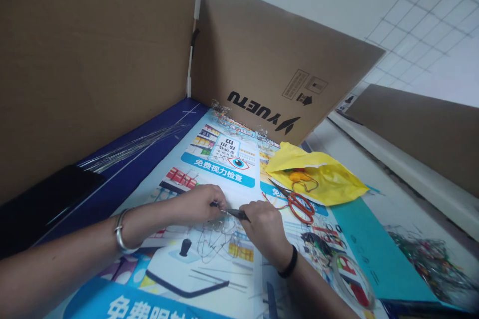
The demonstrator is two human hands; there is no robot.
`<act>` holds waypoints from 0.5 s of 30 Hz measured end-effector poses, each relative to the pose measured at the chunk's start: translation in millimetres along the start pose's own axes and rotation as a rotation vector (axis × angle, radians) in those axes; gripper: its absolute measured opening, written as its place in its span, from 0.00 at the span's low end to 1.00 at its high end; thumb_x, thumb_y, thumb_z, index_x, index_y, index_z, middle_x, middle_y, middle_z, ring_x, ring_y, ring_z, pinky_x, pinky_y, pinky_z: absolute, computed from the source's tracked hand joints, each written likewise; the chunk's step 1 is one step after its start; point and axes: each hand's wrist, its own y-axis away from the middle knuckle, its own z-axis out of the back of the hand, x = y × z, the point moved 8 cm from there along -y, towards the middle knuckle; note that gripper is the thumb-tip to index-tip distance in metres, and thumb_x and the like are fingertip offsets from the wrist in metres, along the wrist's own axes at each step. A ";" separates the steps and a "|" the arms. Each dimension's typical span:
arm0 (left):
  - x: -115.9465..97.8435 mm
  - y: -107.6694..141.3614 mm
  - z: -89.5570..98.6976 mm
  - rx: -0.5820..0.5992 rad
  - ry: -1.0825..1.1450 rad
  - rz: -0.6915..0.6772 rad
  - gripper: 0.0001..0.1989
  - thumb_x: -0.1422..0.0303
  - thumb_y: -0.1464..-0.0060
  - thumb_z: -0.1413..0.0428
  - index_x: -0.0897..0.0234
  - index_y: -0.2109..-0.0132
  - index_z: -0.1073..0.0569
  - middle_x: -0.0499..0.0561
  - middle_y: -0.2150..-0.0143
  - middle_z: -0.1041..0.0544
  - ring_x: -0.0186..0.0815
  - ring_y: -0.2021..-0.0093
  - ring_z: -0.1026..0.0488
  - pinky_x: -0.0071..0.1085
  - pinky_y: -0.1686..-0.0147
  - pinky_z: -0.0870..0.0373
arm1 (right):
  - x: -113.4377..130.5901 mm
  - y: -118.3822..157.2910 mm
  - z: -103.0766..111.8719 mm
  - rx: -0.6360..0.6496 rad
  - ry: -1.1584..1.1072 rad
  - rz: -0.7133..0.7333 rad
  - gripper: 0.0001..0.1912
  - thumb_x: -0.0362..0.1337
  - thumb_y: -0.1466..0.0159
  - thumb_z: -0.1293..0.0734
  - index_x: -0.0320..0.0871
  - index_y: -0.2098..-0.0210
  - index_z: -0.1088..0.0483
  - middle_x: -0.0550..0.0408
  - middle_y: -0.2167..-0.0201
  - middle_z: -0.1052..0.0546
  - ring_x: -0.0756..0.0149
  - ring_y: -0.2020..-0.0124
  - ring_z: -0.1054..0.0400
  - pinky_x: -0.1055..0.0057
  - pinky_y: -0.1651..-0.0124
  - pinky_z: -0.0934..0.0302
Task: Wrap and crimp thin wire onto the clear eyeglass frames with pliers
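Note:
My left hand (204, 203), with a silver bangle on its wrist, pinches a small dark piece with thin wire at it. My right hand (264, 227), a black band on its wrist, is wrapped round dark pliers (237, 214). The pliers' jaws point left and reach the wire at my left fingertips. Under both hands lies a loose tangle of thin wire (215, 241) on the printed poster (243, 199). Several short straight wires (219, 279) lie nearer to me.
Orange-handled scissors (299, 205) lie beside a yellow bag (322, 174) at the right. A tape roll (353, 280) and a wire heap (430, 264) are farther right. Long wires (138, 145) lie left, near a black object (48, 204). Cardboard panels (269, 60) stand behind.

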 end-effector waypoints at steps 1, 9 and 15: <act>1.4 -0.1 0.0 -0.009 0.016 0.000 0.08 0.77 0.56 0.49 0.65 0.70 0.26 0.48 0.64 0.24 0.33 0.61 0.30 0.25 0.60 0.38 | -3.4 0.3 -4.2 0.046 -0.037 -0.045 0.03 0.34 0.43 0.35 0.44 0.73 0.30 0.58 0.76 0.27 0.69 0.72 0.37 0.71 0.69 0.55; 9.9 0.8 -0.4 -0.039 0.071 0.046 0.04 0.72 0.54 0.48 0.64 0.71 0.28 0.48 0.66 0.26 0.33 0.63 0.31 0.25 0.62 0.38 | -10.3 0.6 -12.6 0.164 -0.188 -0.177 0.14 0.42 0.40 0.37 0.42 0.79 0.32 0.58 0.79 0.27 0.73 0.77 0.38 0.75 0.75 0.58; 12.7 1.4 -1.5 -0.032 0.118 0.072 0.05 0.70 0.53 0.49 0.64 0.70 0.28 0.47 0.66 0.27 0.32 0.64 0.31 0.24 0.63 0.37 | -14.1 2.0 -18.2 0.158 -0.222 -0.190 0.16 0.44 0.40 0.37 0.42 0.80 0.33 0.59 0.81 0.29 0.75 0.80 0.42 0.75 0.76 0.60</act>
